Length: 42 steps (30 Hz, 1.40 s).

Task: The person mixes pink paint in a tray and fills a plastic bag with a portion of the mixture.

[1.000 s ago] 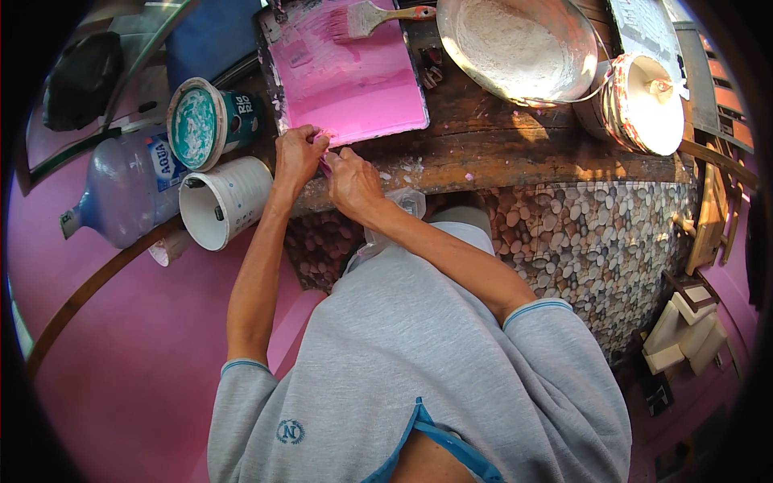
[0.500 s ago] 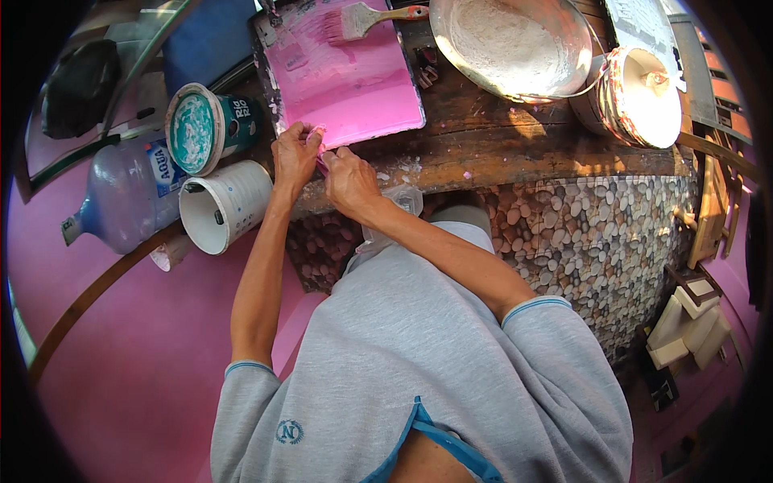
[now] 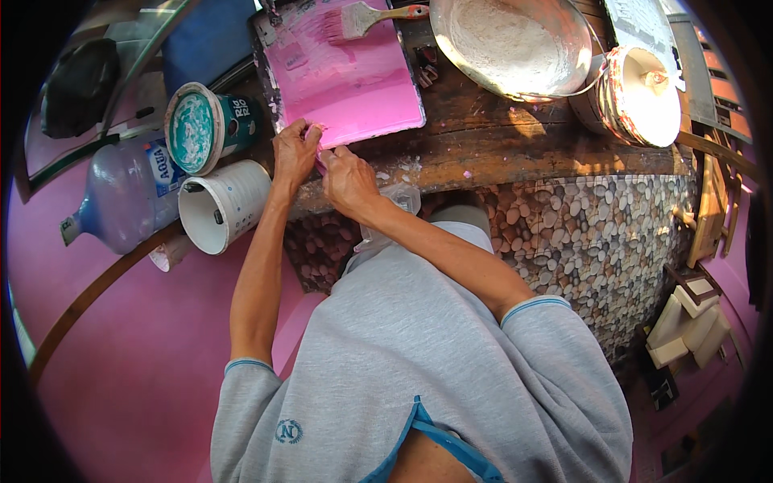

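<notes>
My left hand (image 3: 295, 158) and my right hand (image 3: 350, 182) are close together at the near left corner of a paint tray (image 3: 380, 133) coated with pink paint. Their fingers are pinched on a small pink, paint-covered piece (image 3: 320, 148); its kind cannot be made out, as the fingers hide most of it. Across the far part of the tray lies a paintbrush (image 3: 354, 22), its bristles pink and its handle pointing right. Below my right hand, a clear plastic container (image 3: 403, 198) shows in part at the bench edge.
Left of the tray lie a green-lidded paint tub (image 3: 193, 129), a white bucket (image 3: 241, 205) and a large clear blue water bottle (image 3: 121, 193). On the wooden bench (image 3: 475, 141), a metal basin (image 3: 507, 48) of pale powder and a paint-stained bucket (image 3: 636, 97) stand farther right.
Both hands have shifted very slightly at the tray's corner, with the pink piece still between the fingers. Nothing else has visibly moved.
</notes>
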Each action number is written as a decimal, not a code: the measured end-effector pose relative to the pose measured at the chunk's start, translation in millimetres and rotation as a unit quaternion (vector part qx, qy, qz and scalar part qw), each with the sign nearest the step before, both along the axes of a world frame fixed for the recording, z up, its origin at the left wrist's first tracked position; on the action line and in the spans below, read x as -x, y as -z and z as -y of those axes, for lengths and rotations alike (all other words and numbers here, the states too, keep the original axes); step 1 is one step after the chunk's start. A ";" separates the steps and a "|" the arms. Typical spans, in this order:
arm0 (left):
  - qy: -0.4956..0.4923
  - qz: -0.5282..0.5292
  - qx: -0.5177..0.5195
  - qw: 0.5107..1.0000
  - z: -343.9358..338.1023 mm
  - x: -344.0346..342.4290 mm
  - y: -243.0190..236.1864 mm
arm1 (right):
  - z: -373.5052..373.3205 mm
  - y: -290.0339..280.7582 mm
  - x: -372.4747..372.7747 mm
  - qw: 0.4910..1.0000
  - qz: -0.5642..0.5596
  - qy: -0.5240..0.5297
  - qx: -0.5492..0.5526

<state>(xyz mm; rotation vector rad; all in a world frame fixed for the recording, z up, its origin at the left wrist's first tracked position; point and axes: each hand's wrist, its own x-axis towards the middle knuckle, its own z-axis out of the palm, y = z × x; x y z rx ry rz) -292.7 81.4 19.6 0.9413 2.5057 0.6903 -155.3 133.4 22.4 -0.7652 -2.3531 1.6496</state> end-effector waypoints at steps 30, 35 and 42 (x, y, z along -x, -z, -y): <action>-0.265 0.392 -0.131 0.871 34.2 3.7 3.8 | 10.9 6.0 -8.1 0.999 -0.029 0.035 -0.024; -0.224 0.314 -0.146 0.911 24.8 -8.4 -0.2 | 11.3 5.3 -9.6 0.999 -0.007 0.031 -0.029; -0.143 0.246 -0.089 0.954 25.9 -1.3 4.9 | 14.7 6.6 -11.3 0.999 -0.006 0.034 -0.041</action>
